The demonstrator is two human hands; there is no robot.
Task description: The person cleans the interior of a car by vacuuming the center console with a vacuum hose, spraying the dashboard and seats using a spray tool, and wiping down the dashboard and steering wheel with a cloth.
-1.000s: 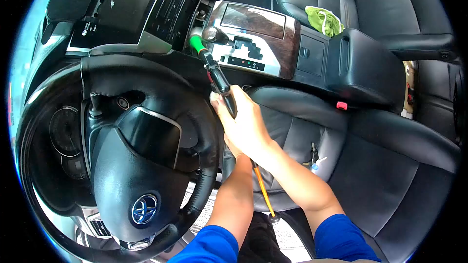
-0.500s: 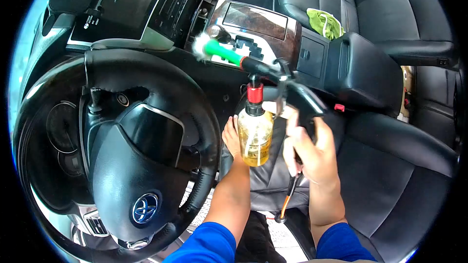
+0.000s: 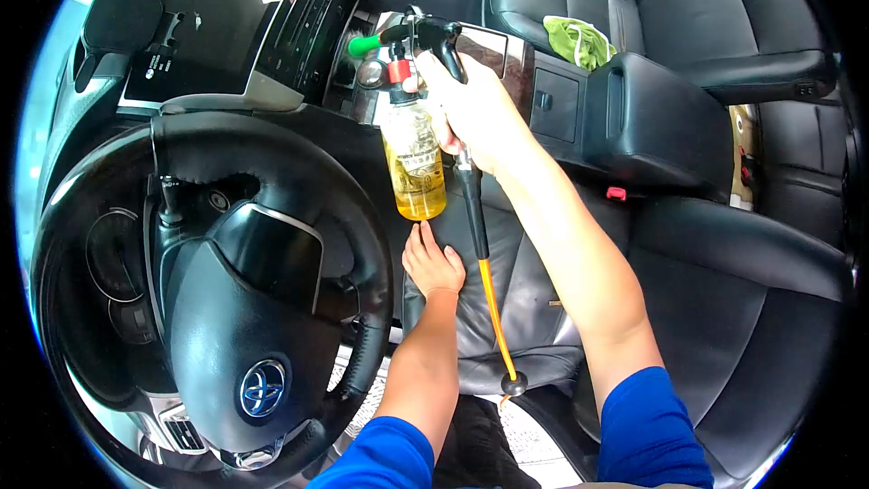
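My right hand (image 3: 471, 113) is wrapped round the black handle of a spray gun (image 3: 439, 36). A green nozzle with a white brush (image 3: 364, 45) points left from it, over the console near the round gear knob (image 3: 371, 73). Below the gun hangs a clear bottle (image 3: 416, 163) of yellow liquid with a red collar. An orange hose (image 3: 494, 308) runs down from the handle. My left hand (image 3: 433, 263) lies on the black driver's seat (image 3: 516, 294) with its fingers apart, just under the bottle's base.
The steering wheel (image 3: 367, 226) takes up the left side. A green cloth (image 3: 579, 43) lies on the far seat, beside the black armrest (image 3: 647, 118). The centre screen (image 3: 213, 27) is at the upper left. A red buckle (image 3: 616, 193) sits by the armrest.
The spray gun and bottle have swung up and left over the console with my right hand. My left hand, earlier near the right one, now rests on the seat.
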